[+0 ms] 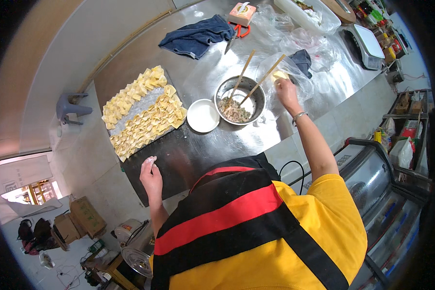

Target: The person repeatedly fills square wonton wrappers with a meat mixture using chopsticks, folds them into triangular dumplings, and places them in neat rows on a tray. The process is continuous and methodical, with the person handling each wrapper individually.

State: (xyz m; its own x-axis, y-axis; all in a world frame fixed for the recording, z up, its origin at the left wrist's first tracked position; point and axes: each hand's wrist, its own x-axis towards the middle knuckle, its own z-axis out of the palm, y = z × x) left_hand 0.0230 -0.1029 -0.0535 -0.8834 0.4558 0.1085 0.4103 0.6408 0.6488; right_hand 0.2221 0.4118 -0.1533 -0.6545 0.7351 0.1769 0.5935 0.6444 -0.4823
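Observation:
My right hand reaches to a stack of pale yellow dough wrappers in a clear plastic bag. Its fingertips touch the stack; whether they pinch a wrapper is hidden. Whitish residue coats the fingertips of my left hand, which hovers near the table's front edge with no object visible in it. Rows of filled wontons cover a tray at the left. A white round dish lies beside a steel pot of minced filling, with two wooden sticks leaning inside.
Across the steel table lie a blue cloth, red-handled scissors and a tissue box. A white plastic tub and a scale occupy the far right. A glass-topped display case stands right of me; a stool is left.

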